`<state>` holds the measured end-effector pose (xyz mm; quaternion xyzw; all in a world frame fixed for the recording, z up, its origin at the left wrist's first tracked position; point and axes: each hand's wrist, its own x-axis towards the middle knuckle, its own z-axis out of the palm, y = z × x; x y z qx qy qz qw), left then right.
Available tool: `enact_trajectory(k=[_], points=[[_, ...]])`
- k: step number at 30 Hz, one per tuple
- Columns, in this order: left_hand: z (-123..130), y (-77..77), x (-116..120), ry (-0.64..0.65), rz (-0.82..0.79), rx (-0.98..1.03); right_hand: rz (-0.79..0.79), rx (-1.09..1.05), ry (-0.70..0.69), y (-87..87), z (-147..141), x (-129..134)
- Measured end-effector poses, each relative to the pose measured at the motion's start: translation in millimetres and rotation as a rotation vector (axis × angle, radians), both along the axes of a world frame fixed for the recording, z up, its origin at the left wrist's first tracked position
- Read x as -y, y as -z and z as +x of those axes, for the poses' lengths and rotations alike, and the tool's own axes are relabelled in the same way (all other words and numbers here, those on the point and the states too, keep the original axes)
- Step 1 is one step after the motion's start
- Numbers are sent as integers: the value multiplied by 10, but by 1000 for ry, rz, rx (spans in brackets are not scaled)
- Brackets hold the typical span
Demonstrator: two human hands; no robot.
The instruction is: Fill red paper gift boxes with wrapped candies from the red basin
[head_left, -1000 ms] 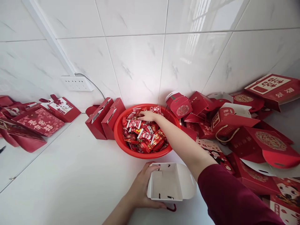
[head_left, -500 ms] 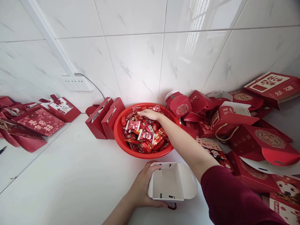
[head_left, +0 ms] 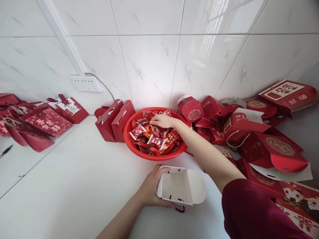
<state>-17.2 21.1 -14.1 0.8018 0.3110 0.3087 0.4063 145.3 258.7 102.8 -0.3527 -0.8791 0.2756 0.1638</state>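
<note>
My left hand is closed around the side of a small open gift box, thumb over its rim. The box's bare white inside faces up, a rounded flap sticks out to the right, and a dark red cord loop hangs below. Behind it stands a round red plastic basin heaped with wrapped sweets in red, white and gold. My right hand reaches over the basin and rests on the sweets at the back. Its fingers point left with the tips dipping among the wrappers; nothing shows in them.
Two red boxes stand left of the basin. More red boxes line the far left, near a pen. Red and white boxes pile up on the right. A power strip is on the tiled wall.
My right hand's fingers have bent down a little into the sweets, and some sweets have shifted. The left hand still holds the box. The camera view has shifted slightly.
</note>
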Motion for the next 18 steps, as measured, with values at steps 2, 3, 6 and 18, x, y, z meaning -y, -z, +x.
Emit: enact_trajectory(k=[2, 3, 6, 18], points=[[3, 3, 6, -5, 3, 24, 46, 42, -26, -47, 121, 184], [4, 6, 9, -9, 7, 40, 64, 54, -36, -59, 190, 273], [7, 9, 13, -12, 6, 60, 99, 70, -50, -53, 415, 512], [-1, -178, 98, -19, 3, -85, 176, 100, 140, -273, 849, 1036]])
